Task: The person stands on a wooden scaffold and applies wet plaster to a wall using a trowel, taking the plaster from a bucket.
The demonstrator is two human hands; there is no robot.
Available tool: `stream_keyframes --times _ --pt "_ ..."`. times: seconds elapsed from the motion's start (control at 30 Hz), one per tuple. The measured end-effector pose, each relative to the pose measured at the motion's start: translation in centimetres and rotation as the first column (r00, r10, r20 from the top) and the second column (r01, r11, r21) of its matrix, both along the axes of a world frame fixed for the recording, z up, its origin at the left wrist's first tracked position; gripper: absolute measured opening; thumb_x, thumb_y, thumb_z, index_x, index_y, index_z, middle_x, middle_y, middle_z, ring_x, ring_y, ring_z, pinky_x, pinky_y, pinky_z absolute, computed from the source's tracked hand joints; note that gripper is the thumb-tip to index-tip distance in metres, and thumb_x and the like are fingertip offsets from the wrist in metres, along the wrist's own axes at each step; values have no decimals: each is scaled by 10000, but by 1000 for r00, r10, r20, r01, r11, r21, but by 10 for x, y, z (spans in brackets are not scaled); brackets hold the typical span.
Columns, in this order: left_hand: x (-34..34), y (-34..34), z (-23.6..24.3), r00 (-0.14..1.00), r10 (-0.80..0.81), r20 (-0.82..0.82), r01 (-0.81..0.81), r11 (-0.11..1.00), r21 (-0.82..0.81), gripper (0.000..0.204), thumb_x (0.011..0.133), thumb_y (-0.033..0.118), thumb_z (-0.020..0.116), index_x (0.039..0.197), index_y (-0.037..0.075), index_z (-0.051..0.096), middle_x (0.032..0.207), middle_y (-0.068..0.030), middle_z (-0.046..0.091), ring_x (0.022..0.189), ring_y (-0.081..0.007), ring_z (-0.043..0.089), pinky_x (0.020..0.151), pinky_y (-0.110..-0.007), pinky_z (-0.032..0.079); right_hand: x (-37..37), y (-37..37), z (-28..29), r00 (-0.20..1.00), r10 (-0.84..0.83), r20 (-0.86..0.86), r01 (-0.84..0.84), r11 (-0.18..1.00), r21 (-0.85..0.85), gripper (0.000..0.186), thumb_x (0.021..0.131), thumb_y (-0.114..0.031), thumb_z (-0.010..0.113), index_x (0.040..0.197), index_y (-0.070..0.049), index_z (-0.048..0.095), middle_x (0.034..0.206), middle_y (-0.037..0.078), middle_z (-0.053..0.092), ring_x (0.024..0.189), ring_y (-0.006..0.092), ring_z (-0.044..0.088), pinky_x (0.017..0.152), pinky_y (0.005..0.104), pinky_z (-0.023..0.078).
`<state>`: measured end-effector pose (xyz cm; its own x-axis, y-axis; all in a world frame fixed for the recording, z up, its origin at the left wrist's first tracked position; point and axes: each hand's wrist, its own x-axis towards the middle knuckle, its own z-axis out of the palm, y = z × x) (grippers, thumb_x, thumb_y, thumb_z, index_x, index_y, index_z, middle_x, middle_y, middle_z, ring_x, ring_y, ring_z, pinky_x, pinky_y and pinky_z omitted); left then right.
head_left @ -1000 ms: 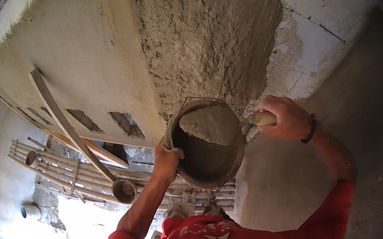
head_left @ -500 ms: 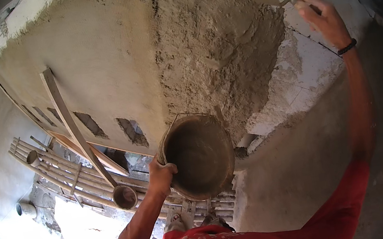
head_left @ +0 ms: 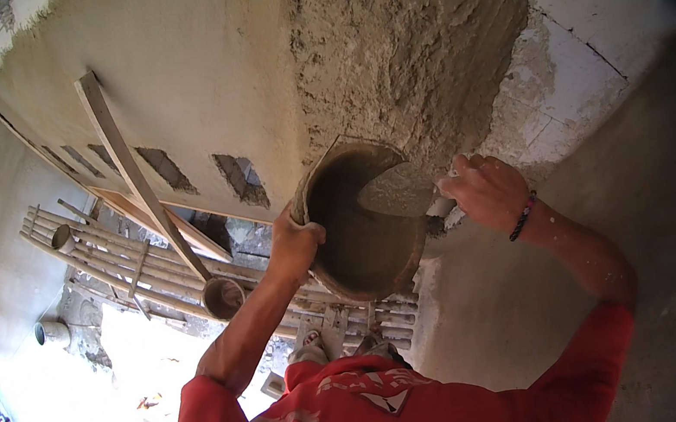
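My left hand is closed on the near-left rim of a round, mortar-stained bucket, tilted so that its mouth faces me. My right hand grips a trowel by its handle, which is mostly hidden by the fingers. Across the right side of the bucket's mouth lies the trowel's wet grey blade. Just beyond the bucket, rough wet mortar covers part of the wall, next to a smoother plastered stretch on its left.
Below me runs a scaffold of bamboo poles, with my feet on boards there. A long wooden plank leans against the wall, near a small bucket. Bare pale blocks show at right. Rectangular holes pierce the lower wall.
My right hand has come down from the upper right wall to the bucket, bringing the trowel blade over its mouth. My left hand still grips the bucket. The view has shifted slightly.
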<state>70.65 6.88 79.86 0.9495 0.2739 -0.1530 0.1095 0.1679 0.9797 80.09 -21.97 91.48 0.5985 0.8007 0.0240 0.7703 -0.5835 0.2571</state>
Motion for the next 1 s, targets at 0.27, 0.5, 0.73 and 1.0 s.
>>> stream_keyframes --times 0.27,0.5,0.73,1.0 --pt "4 -3 12 998 -1 61 1 1000 2 551 657 -88 542 1205 -44 581 923 -58 639 785 -150 568 711 -256 483 -12 22 -105 912 -54 -408 77 996 40 378 817 -190 659 1187 -123 627 912 185 668 831 371 670 730 454 549" --pt "-3 14 23 998 27 -63 -29 999 -29 545 669 -74 546 1211 -41 585 961 -79 651 822 -169 587 756 -287 494 -7 16 -96 829 105 -550 111 931 346 424 786 -194 684 1199 -124 626 981 164 692 884 366 666 777 463 544" --pt "-3 28 13 996 84 -12 -85 994 -70 532 650 -98 545 1174 -25 604 956 -82 654 807 -180 596 708 -293 499 6 28 -27 889 41 -456 73 971 229 442 768 -208 712 1194 -120 638 992 150 692 909 359 662 788 443 550" --pt "-13 44 35 987 154 -38 -154 988 -22 497 655 -85 550 1147 -31 600 913 -67 640 793 -179 589 722 -291 492 14 35 126 946 266 -187 -170 894 415 357 761 -193 735 1057 -35 610 883 162 675 820 359 664 711 429 529"
